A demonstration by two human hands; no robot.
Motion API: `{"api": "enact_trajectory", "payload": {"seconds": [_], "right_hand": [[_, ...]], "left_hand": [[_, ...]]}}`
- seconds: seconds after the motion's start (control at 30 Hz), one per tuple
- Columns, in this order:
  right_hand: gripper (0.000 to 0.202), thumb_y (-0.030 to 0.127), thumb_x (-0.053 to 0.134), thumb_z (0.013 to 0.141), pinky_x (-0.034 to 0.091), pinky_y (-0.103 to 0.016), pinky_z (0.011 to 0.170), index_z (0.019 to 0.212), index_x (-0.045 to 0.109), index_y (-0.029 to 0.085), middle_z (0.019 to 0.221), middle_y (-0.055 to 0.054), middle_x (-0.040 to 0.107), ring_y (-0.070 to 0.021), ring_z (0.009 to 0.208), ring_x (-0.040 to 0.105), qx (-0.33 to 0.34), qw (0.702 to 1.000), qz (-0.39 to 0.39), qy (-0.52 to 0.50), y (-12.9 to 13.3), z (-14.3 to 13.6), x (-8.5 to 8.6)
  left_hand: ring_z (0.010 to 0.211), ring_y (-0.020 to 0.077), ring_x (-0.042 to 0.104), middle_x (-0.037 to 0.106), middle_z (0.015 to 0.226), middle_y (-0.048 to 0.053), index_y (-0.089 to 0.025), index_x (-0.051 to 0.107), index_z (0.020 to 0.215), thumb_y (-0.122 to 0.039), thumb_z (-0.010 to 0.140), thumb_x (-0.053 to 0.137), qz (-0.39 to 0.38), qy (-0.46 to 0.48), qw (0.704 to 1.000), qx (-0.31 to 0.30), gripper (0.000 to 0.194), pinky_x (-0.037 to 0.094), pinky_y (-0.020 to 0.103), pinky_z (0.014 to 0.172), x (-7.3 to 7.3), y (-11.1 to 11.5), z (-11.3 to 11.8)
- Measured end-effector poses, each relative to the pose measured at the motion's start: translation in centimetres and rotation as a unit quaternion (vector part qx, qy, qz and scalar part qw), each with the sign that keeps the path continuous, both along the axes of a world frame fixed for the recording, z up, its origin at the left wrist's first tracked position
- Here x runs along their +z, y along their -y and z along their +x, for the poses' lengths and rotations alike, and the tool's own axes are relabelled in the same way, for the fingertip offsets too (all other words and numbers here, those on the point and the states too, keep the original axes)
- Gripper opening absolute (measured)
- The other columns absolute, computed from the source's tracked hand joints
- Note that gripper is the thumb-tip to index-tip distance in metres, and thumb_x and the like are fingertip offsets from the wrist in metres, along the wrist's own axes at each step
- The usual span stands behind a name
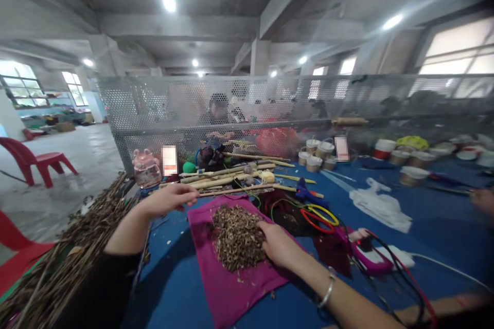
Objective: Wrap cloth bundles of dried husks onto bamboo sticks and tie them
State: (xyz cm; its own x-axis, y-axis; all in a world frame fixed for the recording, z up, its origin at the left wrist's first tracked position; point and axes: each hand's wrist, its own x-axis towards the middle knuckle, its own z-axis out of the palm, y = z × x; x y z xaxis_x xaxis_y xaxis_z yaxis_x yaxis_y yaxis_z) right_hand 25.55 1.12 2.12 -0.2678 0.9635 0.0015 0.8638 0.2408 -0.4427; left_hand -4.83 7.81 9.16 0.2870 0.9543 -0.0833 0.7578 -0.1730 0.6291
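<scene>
A heap of brown dried, chopped plant pieces (236, 236) lies on a magenta cloth (219, 303) spread over the blue table (165, 288). My right hand (278, 244) is at the heap's right side, thumb on top and its other fingers mostly hidden among the pieces it grips. Round that wrist is a silver bracelet. My left hand (170, 199) hovers near the cloth's upper left corner, palm down. Its fingers reach loosely to the right, apart from the thumb, with nothing visible in them.
Sticks (227, 177) lie behind the cloth, before a perforated metal screen (185, 97). Dry stalks (85, 231) line the left edge. To the right are yellow and red rings (322, 216), a white plastic bag (380, 205), a cabled magenta device (372, 259) and lidded tubs (314, 162).
</scene>
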Motion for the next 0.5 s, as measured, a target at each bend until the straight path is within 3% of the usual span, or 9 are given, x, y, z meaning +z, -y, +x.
{"api": "enact_trajectory", "payload": {"seconds": [0.13,0.23,0.3,0.37,0.5], "right_hand": [[0.048,-0.005,0.045,0.066,0.043,-0.027,0.090,0.108,0.060,0.012,0.110,-0.015,0.066,-0.0228,0.109,0.060,0.027,0.999,0.002,-0.021,-0.5,-0.5,0.2],[0.064,-0.003,0.049,0.064,0.039,-0.031,0.099,0.126,0.050,0.010,0.125,-0.016,0.057,-0.0240,0.118,0.052,0.027,0.999,-0.003,-0.019,-0.7,-0.2,0.0],[0.070,-0.002,0.051,0.064,0.036,-0.032,0.104,0.133,0.044,0.007,0.132,-0.019,0.051,-0.0252,0.124,0.047,0.036,0.999,-0.019,-0.008,-0.9,-0.5,-0.3],[0.068,-0.001,0.050,0.065,0.034,-0.033,0.105,0.133,0.044,0.006,0.132,-0.019,0.050,-0.0258,0.125,0.046,0.062,0.998,-0.033,-0.004,-0.9,-1.6,-0.5],[0.063,0.001,0.051,0.066,0.038,-0.032,0.101,0.129,0.048,0.007,0.127,-0.019,0.054,-0.0258,0.120,0.050,0.116,0.992,-0.049,-0.012,-0.8,-4.6,-0.3]], "left_hand": [[0.085,0.0292,0.065,0.069,0.082,0.013,-0.011,0.067,0.074,-0.032,0.070,0.070,-0.020,-0.182,0.983,0.030,0.022,0.048,0.038,0.075,-4.0,-3.4,2.5],[0.088,0.0337,0.065,0.070,0.082,0.018,-0.013,0.067,0.067,-0.034,0.066,0.066,-0.016,-0.227,0.973,0.031,0.020,0.045,0.035,0.072,-6.6,-3.7,2.9],[0.082,0.0314,0.065,0.069,0.074,0.016,-0.014,0.066,0.061,-0.033,0.066,0.062,-0.023,-0.220,0.975,0.016,0.020,0.043,0.033,0.068,-6.9,-3.3,2.1],[0.073,0.0276,0.064,0.067,0.067,0.012,-0.014,0.066,0.061,-0.031,0.068,0.058,-0.033,-0.193,0.981,0.010,0.020,0.041,0.030,0.062,-6.1,-2.8,0.6],[0.069,0.0206,0.061,0.068,0.075,0.006,-0.013,0.069,0.085,-0.041,0.081,0.042,-0.043,-0.102,0.994,0.025,0.039,0.040,0.027,0.058,-4.5,-1.2,-1.7]]}}
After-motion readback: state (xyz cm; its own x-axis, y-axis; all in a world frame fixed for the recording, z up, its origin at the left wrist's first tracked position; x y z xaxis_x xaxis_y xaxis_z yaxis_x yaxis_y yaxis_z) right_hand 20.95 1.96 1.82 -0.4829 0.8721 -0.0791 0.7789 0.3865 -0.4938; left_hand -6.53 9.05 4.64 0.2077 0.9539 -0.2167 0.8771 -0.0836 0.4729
